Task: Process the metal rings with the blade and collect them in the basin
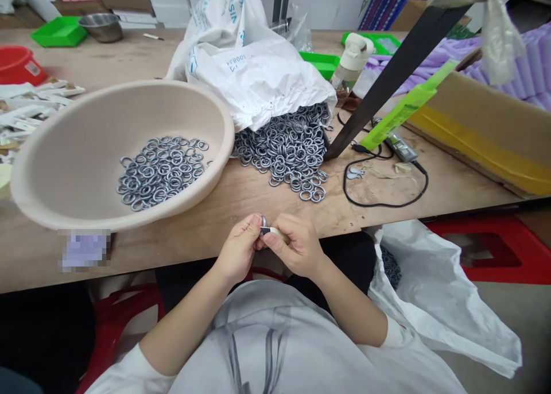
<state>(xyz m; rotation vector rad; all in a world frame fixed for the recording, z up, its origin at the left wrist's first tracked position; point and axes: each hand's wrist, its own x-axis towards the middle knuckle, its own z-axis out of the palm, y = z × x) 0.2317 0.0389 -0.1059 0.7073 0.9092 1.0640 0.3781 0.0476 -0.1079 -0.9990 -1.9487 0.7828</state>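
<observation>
Both forearms reach inward and up from the body, bent at the elbows, so the left hand (pixel 241 246) and right hand (pixel 299 244) meet just over the near edge of the desk (pixel 336 216). The left fingers are pinched on a grey metal ring (pixel 264 220), which stands roughly on edge above the thumb tip. The right fingers are clamped around a small pale-handled tool (pixel 279 234); its long axis runs roughly sideways, the dark end pointing left at the ring. Whether they touch, I cannot tell.
</observation>
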